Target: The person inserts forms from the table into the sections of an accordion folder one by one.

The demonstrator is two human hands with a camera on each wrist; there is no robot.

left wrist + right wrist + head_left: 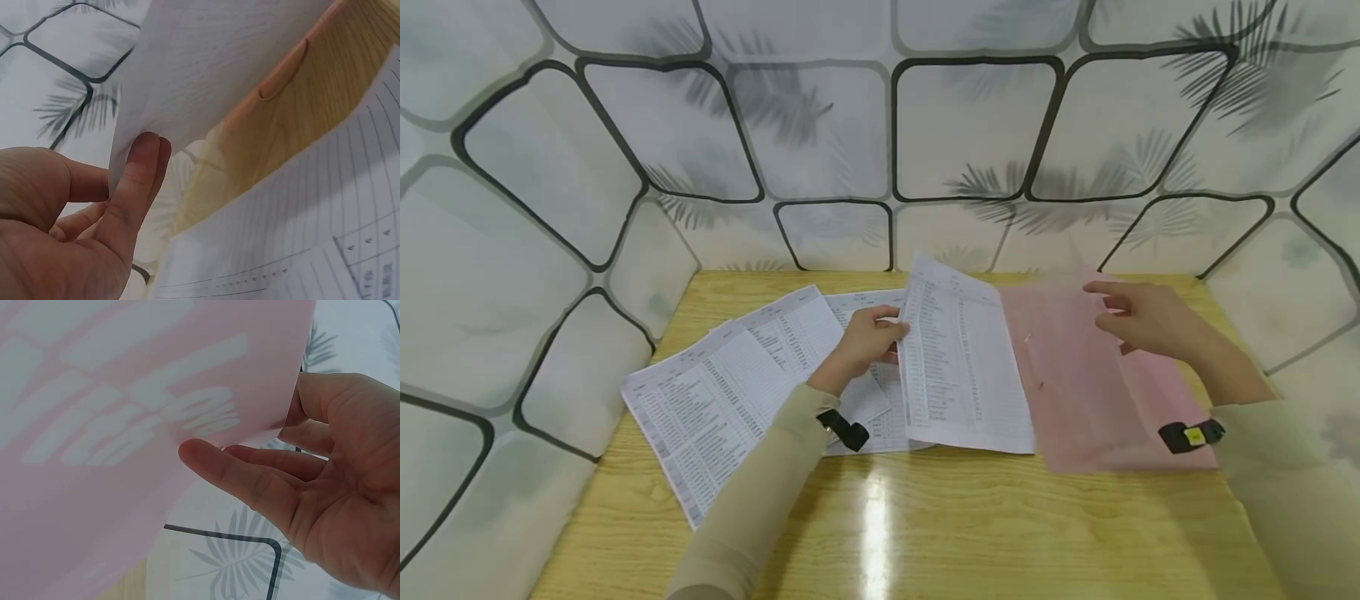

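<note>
Left hand: the left hand [868,337] grips the left edge of a printed sheet [962,358], thumb on 1 side and fingers on the other.
Sheet position: raised at its left edge, between the loose sheets and the folder; its right edge meets the folder's left part in the head view, contact not determinable.
Sheet face: rows and columns of small print, too small to read.
Right hand: the right hand [1150,321] pinches the edge of the translucent pink folder [1075,400], index finger extended across the film.
Folder position: at the right of the wood-grain table [970,517], upper edge lifted; pale marks show on the film in the right wrist view.
Loose sheets: at least 3 printed tables [715,408], fanned and overlapping, left of the held sheet.
Wrists: 2 black straps [1191,435], 1 per wrist, beside beige sleeves [775,483].
Surround: wall covering [973,125] with rounded dark outlines and grey fronds.
</note>
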